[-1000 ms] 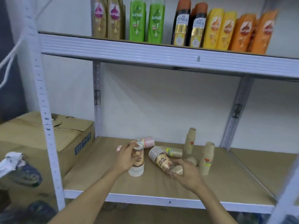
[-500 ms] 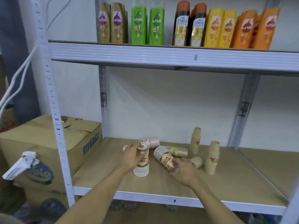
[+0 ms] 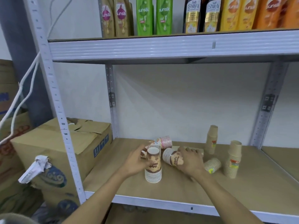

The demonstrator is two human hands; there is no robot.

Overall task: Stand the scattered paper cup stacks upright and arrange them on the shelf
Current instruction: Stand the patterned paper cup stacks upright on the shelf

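On the wooden shelf (image 3: pixel 178 191) an upside-down brown-and-white cup stack (image 3: pixel 153 167) stands upright, with my left hand (image 3: pixel 137 162) wrapped around its left side. My right hand (image 3: pixel 189 160) grips a second brown-patterned stack (image 3: pixel 171 156) that lies on its side. A pink striped stack (image 3: pixel 163 141) lies behind them. A plain brown stack (image 3: pixel 212 165) lies to the right of my right hand, and another lying stack (image 3: pixel 196 151) shows behind it. Two tall brown stacks stand upright, one at the back (image 3: pixel 211 139) and one at the right (image 3: pixel 233 159).
A metal upper shelf (image 3: pixel 161 47) carries shampoo bottles (image 3: pixel 145 15) just overhead. Grey uprights (image 3: pixel 53 102) frame the bay. Cardboard boxes (image 3: pixel 53 147) sit left of the rack, with white cords (image 3: pixel 21 101) hanging beside them.
The view has shifted closer and to the left. My right hand has slid further over the lying brown-patterned stack. My left hand stays on the upright stack.
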